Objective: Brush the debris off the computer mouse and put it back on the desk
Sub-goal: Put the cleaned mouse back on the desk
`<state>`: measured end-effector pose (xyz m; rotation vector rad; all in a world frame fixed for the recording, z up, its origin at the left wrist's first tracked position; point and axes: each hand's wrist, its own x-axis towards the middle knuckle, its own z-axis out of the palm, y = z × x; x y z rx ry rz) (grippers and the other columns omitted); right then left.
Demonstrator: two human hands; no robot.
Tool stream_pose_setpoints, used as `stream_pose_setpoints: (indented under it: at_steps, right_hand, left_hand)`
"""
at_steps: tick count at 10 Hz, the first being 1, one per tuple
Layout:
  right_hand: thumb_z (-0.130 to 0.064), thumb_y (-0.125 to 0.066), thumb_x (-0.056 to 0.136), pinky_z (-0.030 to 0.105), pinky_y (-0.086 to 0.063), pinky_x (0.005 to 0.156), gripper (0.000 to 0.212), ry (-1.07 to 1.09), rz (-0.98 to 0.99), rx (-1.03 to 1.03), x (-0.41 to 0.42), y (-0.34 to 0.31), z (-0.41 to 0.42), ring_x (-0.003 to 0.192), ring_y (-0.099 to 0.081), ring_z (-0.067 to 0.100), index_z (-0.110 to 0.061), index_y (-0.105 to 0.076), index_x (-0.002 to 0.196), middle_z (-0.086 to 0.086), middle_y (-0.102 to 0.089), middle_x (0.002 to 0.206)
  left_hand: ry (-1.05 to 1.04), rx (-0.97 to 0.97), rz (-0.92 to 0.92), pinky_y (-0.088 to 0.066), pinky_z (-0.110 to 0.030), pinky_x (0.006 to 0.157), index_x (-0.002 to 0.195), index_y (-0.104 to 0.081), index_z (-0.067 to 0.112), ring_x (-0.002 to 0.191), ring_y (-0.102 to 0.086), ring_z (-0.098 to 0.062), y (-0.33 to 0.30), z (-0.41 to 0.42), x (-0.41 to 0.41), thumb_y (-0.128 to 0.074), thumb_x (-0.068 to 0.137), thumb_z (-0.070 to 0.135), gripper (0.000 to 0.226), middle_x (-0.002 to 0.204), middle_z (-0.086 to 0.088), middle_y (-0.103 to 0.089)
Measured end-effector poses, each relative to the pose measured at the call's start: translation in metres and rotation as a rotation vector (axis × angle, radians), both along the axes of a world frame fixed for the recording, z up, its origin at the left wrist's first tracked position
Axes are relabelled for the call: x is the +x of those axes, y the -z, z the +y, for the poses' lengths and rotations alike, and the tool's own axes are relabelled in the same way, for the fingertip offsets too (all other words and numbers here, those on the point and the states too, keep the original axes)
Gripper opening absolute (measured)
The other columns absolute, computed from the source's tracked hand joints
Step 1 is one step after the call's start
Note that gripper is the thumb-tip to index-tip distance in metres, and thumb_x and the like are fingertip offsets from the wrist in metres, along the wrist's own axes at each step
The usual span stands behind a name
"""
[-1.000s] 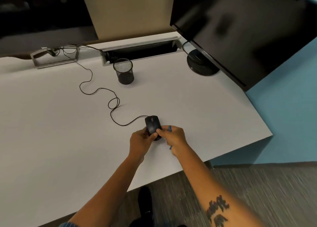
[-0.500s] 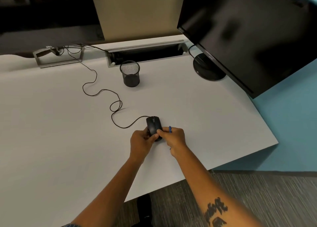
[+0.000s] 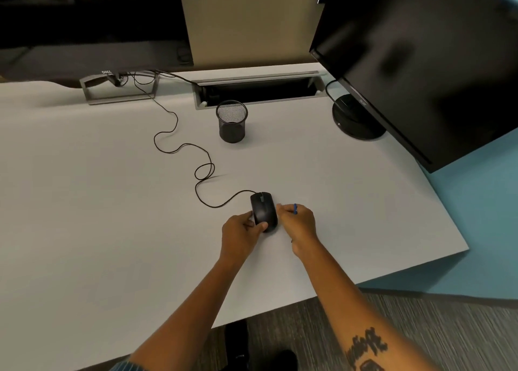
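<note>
Compared with half a second ago, the right hand [image 3: 298, 224] is sitting a little further to the right of the small black corded computer mouse [image 3: 263, 212], its fingertips now just beside the mouse's right flank rather than over it, while the left hand [image 3: 241, 231] is keeping its place at the near left end. The left hand's thumb and fingers are curling round the back of the mouse and steadying it. The right hand is closing round a slim blue-handled tool [image 3: 295, 208], presumably the brush, whose tip is poking up between the fingers; its bristles are hidden. The mouse is lying on the pale grey desk top [image 3: 112, 202], or barely above it, near the front edge, with its thin black cable [image 3: 201, 174] looping away toward the back.

To do this step well, the person is best keeping the left grip firm and low so that the mouse is not skidding, sweeping outward and away from the scroll wheel. Slack in the cable looks ample. A black mesh pen cup [image 3: 232, 121] is standing well apart, out of the way.
</note>
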<state>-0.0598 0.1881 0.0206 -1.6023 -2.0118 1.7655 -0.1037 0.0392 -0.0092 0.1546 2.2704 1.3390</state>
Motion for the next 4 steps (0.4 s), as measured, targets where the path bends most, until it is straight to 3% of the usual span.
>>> stream_pose_setpoints:
  at_steps: [1,2,3,4]
  right_hand:
    - [-0.018,-0.048,0.111,0.031,-0.048,0.074,0.018,-0.001,-0.014,0.060,-0.006,-0.011,0.009,0.085,-0.056,0.018,-0.018,-0.062,0.100,-0.003,-0.060,0.094]
    - [-0.004,-0.039,0.110,0.030,-0.048,0.094,0.038,-0.120,-0.002,0.181,-0.018,-0.028,0.025,0.115,-0.062,0.019,-0.012,-0.071,0.129,0.005,-0.069,0.129]
    - [-0.005,-0.039,0.111,0.028,-0.055,0.086,0.042,-0.231,0.011,0.306,-0.044,-0.049,0.035,0.115,-0.066,0.029,-0.017,-0.079,0.116,0.008,-0.070,0.126]
    - [-0.015,-0.037,0.114,0.048,-0.044,0.111,0.044,-0.315,-0.015,0.466,-0.070,-0.070,0.038,0.126,-0.056,0.032,-0.025,-0.080,0.121,0.010,-0.063,0.135]
  left_hand:
    - [-0.060,-0.011,-0.048,-0.064,-0.054,0.104,0.143,-0.075,0.001,0.096,-0.083,-0.038,0.000,-0.003,0.002,-0.085,0.104,0.021,0.046,0.101,-0.016,-0.085]
    - [-0.112,-0.027,-0.083,-0.063,-0.054,0.108,0.144,-0.075,0.003,0.102,-0.082,-0.037,0.004,-0.008,0.003,-0.084,0.105,0.022,0.045,0.109,-0.014,-0.083]
    - [-0.124,-0.056,-0.061,-0.063,-0.048,0.108,0.142,-0.076,0.005,0.103,-0.079,-0.031,0.004,-0.018,0.004,-0.084,0.105,0.024,0.042,0.111,-0.008,-0.080]
    - [-0.128,-0.109,0.002,-0.055,-0.030,0.100,0.140,-0.077,0.008,0.097,-0.070,-0.020,0.002,-0.029,0.007,-0.083,0.105,0.026,0.040,0.110,-0.001,-0.075]
